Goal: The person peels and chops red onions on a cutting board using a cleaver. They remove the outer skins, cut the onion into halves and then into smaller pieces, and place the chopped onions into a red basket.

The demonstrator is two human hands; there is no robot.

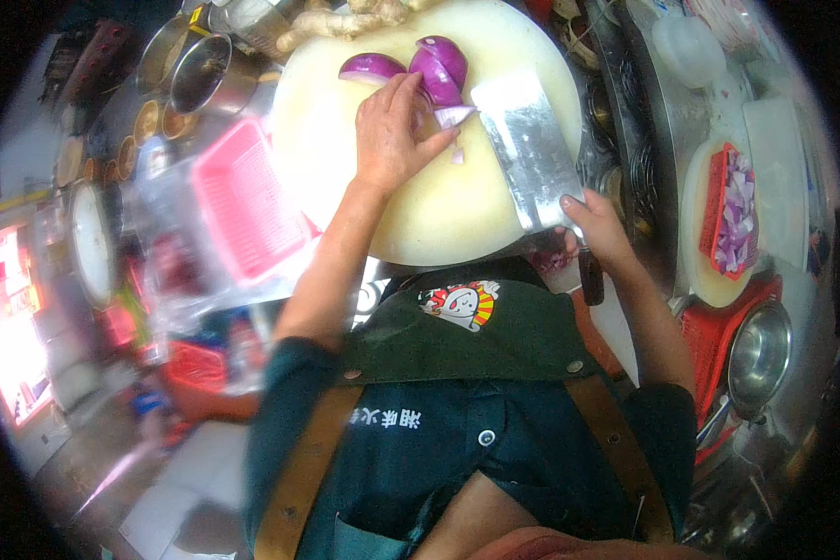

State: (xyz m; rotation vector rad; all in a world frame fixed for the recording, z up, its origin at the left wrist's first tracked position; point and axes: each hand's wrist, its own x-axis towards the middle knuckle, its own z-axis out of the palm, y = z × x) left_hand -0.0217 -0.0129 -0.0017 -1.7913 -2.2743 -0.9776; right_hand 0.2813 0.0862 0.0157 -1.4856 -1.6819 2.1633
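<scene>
My left hand [392,133] rests on the round white chopping board [434,203], its fingers and thumb bent around a cut piece of red onion [421,112]. A pale wedge of onion [453,116] lies by the thumb, with a small scrap [457,156] below it. Beyond the fingertips sit a purple onion half [371,66] and a larger onion piece [442,66]. At the board's right side, my right hand [598,220] grips a Chinese cleaver [525,147] where handle and blade meet. The broad blade lies nearly flat over the board, its far corner close to the wedge.
Ginger root [336,24] lies at the board's far edge. A pink plastic basket [252,203] stands to the left, near metal pots [206,73]. On the right are a red basket of chopped onion [731,213] on a small cutting board [696,266] and a steel bowl [759,360].
</scene>
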